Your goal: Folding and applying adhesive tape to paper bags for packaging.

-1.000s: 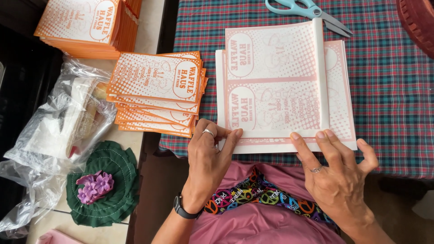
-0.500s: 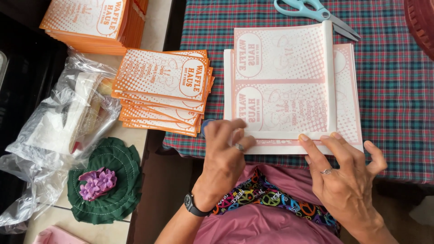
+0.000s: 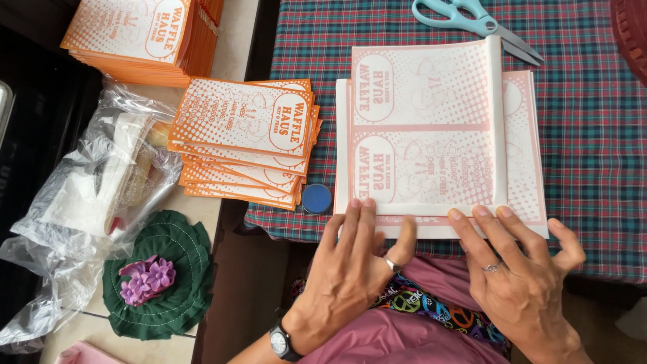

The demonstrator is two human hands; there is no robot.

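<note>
A pale pink printed paper sheet [image 3: 421, 128], folded at its right side, lies on top of other sheets on the plaid tablecloth [image 3: 586, 135]. My left hand [image 3: 350, 269] rests flat with its fingertips on the near left edge of the sheet, fingers together. My right hand [image 3: 519, 269] lies spread with its fingertips pressing the near right edge. Neither hand grips anything. A small blue round lid [image 3: 317, 198] sits just left of the sheet, beside my left hand.
A fanned pile of orange printed paper bags [image 3: 246, 138] lies left of the sheet, a thicker stack [image 3: 141, 34] at the top left. Light blue scissors [image 3: 472, 20] lie at the back. Clear plastic bags [image 3: 87, 195] and a green crocheted mat with a purple flower [image 3: 158, 280] sit at the left.
My left hand curled for a moment, then flattened again on the sheet's near edge. The blue lid now shows beside it. My right hand stayed on the edge.
</note>
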